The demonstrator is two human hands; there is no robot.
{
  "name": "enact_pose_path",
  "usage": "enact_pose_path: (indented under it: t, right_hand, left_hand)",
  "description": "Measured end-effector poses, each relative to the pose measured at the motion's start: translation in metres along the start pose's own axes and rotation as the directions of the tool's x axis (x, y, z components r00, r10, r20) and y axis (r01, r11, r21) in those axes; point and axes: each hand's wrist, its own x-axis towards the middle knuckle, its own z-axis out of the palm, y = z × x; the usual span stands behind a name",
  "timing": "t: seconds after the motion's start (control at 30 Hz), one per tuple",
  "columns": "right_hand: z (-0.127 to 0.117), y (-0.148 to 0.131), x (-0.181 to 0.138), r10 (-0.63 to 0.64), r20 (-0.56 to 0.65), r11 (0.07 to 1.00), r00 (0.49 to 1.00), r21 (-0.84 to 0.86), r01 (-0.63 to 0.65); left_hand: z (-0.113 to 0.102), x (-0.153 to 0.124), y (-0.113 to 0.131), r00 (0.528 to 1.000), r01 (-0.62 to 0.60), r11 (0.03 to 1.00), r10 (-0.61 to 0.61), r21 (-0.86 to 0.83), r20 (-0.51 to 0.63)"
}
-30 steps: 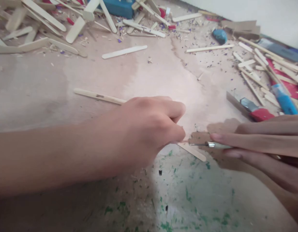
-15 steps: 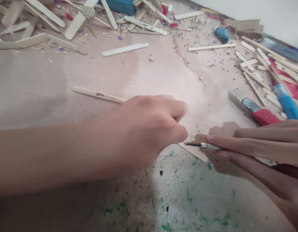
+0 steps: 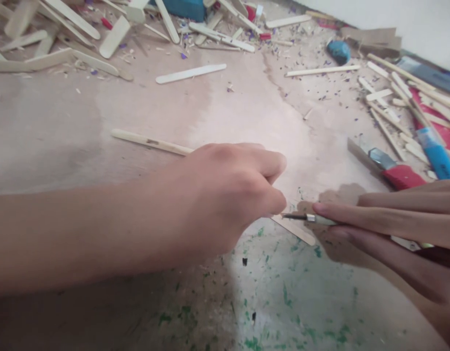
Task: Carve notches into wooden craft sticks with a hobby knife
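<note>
My left hand (image 3: 225, 195) is closed over a long flat wooden stick (image 3: 148, 141) and pins it to the work surface. One end of the stick shows to the left of my knuckles, the other end pokes out at the lower right. My right hand (image 3: 396, 229) comes in from the right, its fingers pinched round a thin craft knife (image 3: 309, 218). The knife's dark blade tip rests on the stick right beside my left fingers.
A red-handled utility knife (image 3: 389, 168) lies to the right, with a blue tube (image 3: 439, 158) and thin sticks beyond it. Many loose wooden sticks (image 3: 82, 39) and shavings crowd the back. A single stick (image 3: 190, 73) lies apart. The near surface is stained green.
The knife tip has slid left along the stick until it sits next to my left fingers. My left hand has kept its place.
</note>
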Motion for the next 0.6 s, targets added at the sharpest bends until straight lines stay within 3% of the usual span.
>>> enact_pose_path:
  t: [0.17,0.27,0.43,0.6]
  right_hand:
    - [0.005,0.000,-0.022,0.068,-0.131,0.972,0.989,-0.217,-0.095]
    - [0.009,0.000,-0.034,0.075,-0.142,0.962,0.987,-0.251,-0.109]
    - [0.006,-0.003,-0.024,0.069,-0.095,0.970,0.993,-0.226,-0.089]
    - [-0.002,-0.015,-0.010,0.027,0.055,0.998,0.998,-0.061,-0.024]
  left_hand:
    - [0.002,-0.003,-0.001,1.000,-0.013,1.000,0.013,-0.006,-0.012]
    - [0.003,-0.003,-0.002,1.000,-0.015,1.000,0.015,-0.002,-0.024]
    - [0.002,-0.003,-0.002,1.000,-0.015,1.000,0.015,-0.003,-0.015]
    - [0.000,-0.001,0.000,1.000,-0.009,1.000,0.009,-0.002,0.002]
